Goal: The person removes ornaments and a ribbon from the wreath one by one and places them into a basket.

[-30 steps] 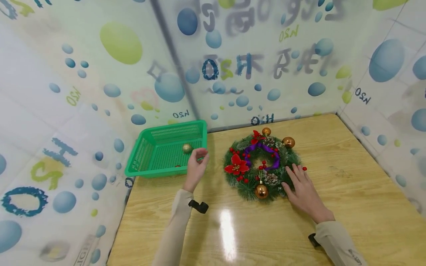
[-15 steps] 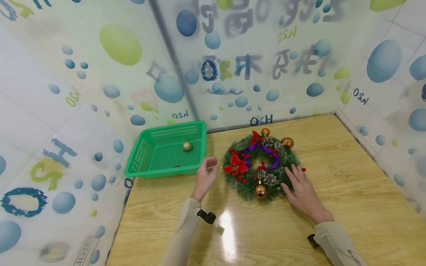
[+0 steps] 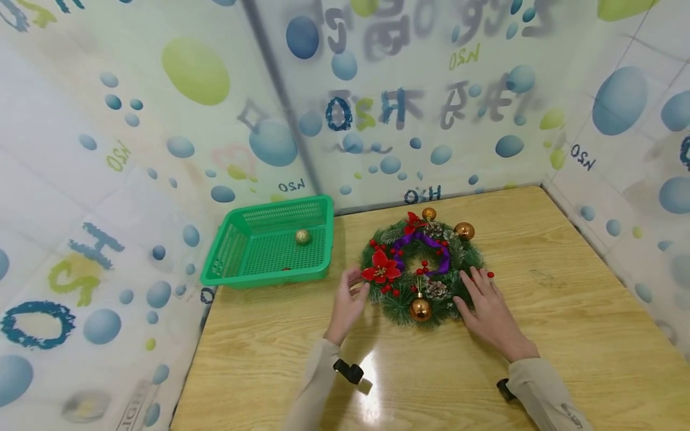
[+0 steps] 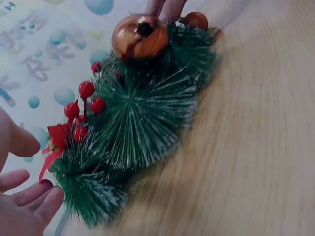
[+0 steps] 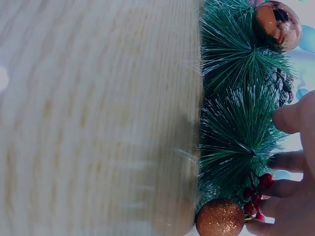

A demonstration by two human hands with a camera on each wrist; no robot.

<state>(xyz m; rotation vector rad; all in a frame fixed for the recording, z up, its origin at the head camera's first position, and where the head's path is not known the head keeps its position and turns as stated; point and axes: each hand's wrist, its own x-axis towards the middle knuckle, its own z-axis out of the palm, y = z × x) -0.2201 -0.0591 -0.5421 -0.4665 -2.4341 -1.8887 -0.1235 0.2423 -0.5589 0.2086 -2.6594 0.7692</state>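
A green Christmas wreath (image 3: 396, 305) lies on the wooden table, trimmed with red poinsettias (image 3: 381, 267), a purple ribbon (image 3: 443, 261), pine cones (image 3: 436, 290), red berries and copper baubles (image 3: 420, 309). At the wreath's left edge, by the red poinsettia, is my left hand (image 3: 347, 306); its fingers are loosely bent, with nothing between them. In the left wrist view its fingertips are right at the needles. My right hand (image 3: 492, 313) rests with spread fingers on the right side of the wreath, next to red berries (image 5: 266, 181) and a glittery bauble (image 5: 220, 219).
A green plastic basket (image 3: 259, 280) stands at the table's back left, holding a gold glitter bauble (image 3: 302, 237) and a small red item partly hidden by the front wall. Patterned curtains (image 3: 377, 120) enclose the table (image 3: 259, 371) at the back and sides.
My left hand has moved from the basket's right front corner, rightward and toward me, to the wreath's left edge. The right hand stays on the wreath.
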